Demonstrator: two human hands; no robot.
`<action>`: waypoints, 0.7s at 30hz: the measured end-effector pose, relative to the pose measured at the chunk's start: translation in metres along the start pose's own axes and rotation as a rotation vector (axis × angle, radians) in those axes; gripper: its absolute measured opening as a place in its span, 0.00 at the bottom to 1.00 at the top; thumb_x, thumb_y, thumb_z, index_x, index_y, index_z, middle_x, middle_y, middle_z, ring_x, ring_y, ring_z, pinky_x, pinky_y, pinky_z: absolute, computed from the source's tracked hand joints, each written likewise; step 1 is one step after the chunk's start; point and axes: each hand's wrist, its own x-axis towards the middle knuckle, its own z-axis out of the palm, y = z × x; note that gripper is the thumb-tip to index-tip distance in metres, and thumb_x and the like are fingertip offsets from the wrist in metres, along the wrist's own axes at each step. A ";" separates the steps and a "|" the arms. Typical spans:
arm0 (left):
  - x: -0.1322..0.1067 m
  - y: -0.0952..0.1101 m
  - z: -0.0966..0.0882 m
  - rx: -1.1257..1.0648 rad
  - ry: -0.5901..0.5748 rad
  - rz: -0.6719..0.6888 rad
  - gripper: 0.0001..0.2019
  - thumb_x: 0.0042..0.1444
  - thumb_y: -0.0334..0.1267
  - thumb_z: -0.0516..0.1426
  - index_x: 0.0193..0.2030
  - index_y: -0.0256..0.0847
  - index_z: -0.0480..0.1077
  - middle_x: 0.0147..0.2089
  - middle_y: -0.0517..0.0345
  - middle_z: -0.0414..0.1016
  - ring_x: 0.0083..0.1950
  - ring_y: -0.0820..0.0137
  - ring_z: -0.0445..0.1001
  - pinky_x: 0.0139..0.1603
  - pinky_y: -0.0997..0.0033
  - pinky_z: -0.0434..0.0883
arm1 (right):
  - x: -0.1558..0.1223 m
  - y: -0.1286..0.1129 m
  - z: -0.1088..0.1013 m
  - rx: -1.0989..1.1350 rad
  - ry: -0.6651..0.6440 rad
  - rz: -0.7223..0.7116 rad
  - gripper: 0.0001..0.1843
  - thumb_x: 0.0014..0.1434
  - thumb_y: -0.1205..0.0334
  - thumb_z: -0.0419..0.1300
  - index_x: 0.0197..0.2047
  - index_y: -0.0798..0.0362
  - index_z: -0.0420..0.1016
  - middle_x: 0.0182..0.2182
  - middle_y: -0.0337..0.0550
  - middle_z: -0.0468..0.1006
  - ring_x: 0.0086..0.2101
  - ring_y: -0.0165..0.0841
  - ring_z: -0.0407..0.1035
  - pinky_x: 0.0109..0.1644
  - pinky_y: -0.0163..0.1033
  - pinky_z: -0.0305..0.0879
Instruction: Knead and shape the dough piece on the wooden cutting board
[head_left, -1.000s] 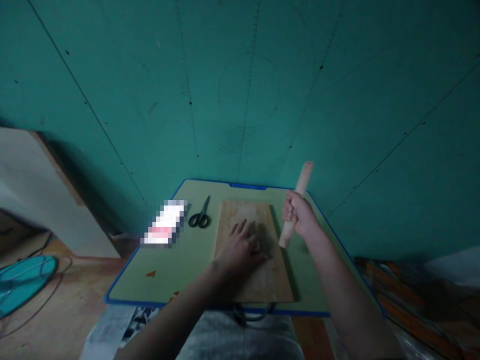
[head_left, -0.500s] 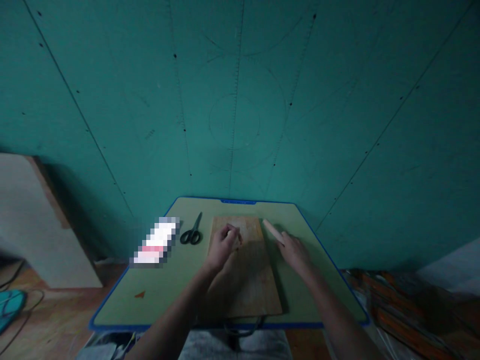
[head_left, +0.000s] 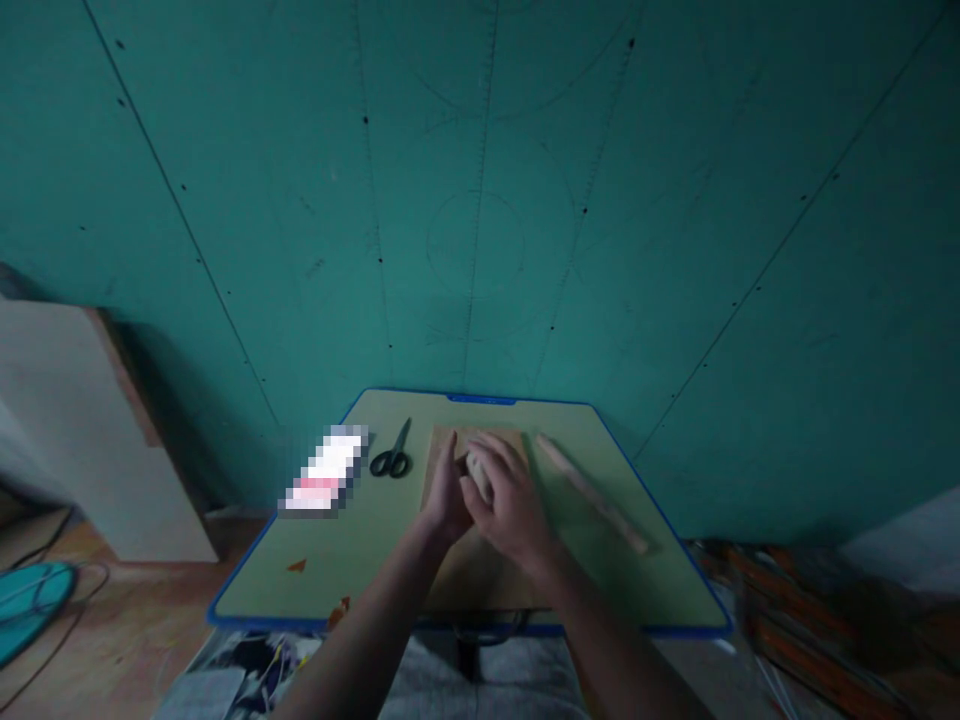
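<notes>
Far left on the floor lies a teal round object [head_left: 30, 600], partly cut off by the frame edge. Next comes a pale box-like cabinet [head_left: 75, 420] against the teal panelled wall [head_left: 675, 200].

On the low green table w/ blue rim [head_left: 360, 560], from the left:
- a white-and-pink item, blurred out [head_left: 324, 470];
- just beside it, black-handled scissors [head_left: 393, 455], lying flat w/ blades pointing away from the person.

Centre of the table is a rectangular light-wood board [head_left: 480, 575], long side running away from the person. Both hands meet over its far half.
- The left hand [head_left: 444, 500] stands on edge, fingers curved against the left side of a pale rounded lump [head_left: 477, 470].
- The right hand [head_left: 517, 510] lies over the lump's top and right side, fingers bent round it.

So the lump is cupped between both palms, w/ only a small part showing. Can't tell if it touches the board.

Right of the board and apart from the hands, a long light-wood rolling pin [head_left: 592, 493] lies flat on the table, angled diagonally toward the near right edge.
</notes>
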 end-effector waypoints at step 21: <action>-0.006 -0.027 0.001 0.124 0.172 0.414 0.18 0.50 0.51 0.58 0.39 0.38 0.74 0.41 0.55 0.79 0.49 0.61 0.76 0.47 0.68 0.71 | 0.040 0.000 0.030 0.639 0.281 0.551 0.19 0.51 0.53 0.50 0.13 0.48 0.54 0.12 0.35 0.60 0.19 0.30 0.59 0.25 0.36 0.57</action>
